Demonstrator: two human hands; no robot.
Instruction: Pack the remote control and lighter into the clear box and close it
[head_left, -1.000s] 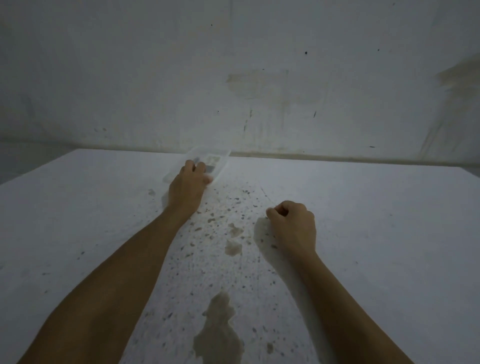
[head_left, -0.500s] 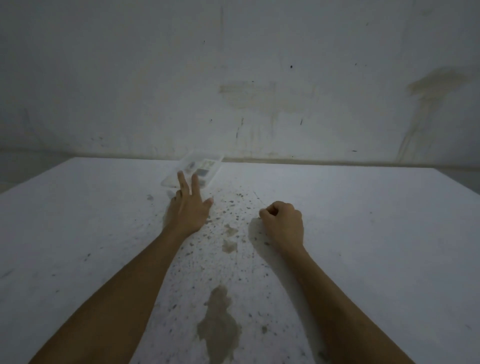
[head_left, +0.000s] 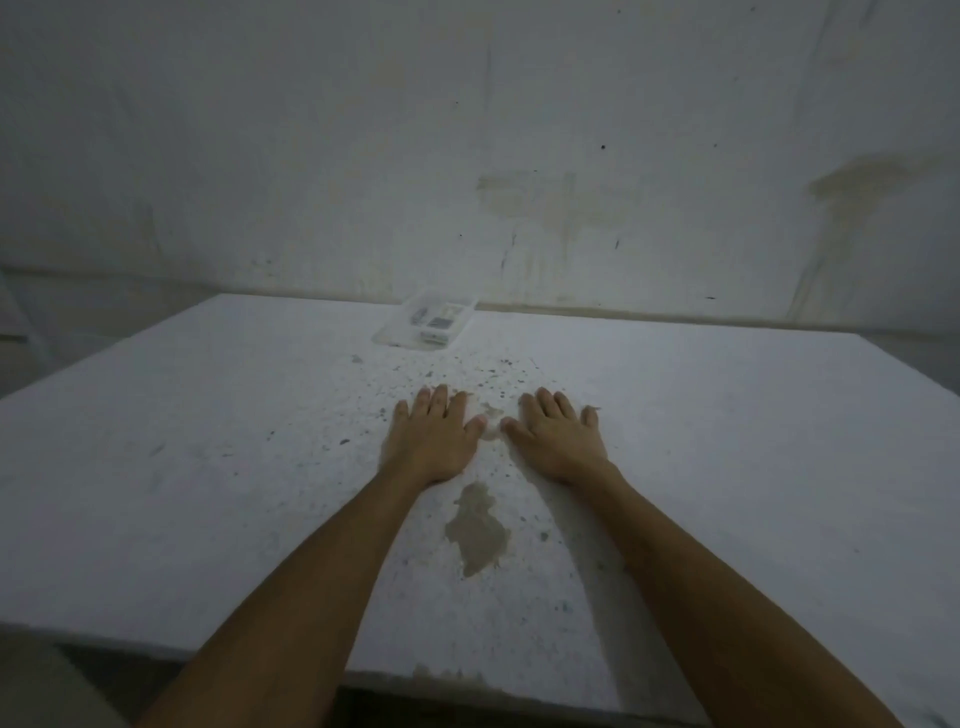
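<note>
Hands lie flat and empty at the middle of the white surface (head_left: 208, 467): the left hand (head_left: 434, 434) and the right hand (head_left: 558, 441) are palms down, side by side, thumbs nearly meeting, with the fingers (head_left: 441, 400) spread out and gripping nothing. Both bare forearms run back toward 6 o'clock. At 12 o'clock from the hands, well apart from them, the clear box (head_left: 426, 325) sits near the far edge of the surface, close to the wall (head_left: 311, 156). Dark and pale shapes show through its plastic, but they are too small and dim to tell whether they are the remote control and lighter, and whether the lid is shut cannot be told. Between the hands and the box the surface carries only a scatter of dark specks (head_left: 493, 371); nothing solid stands in the way. A brownish stain (head_left: 478, 530) marks the surface at 6 o'clock from the hands, between the forearms. The wall shows faint smudges and a streak at 2 o'clock.
</note>
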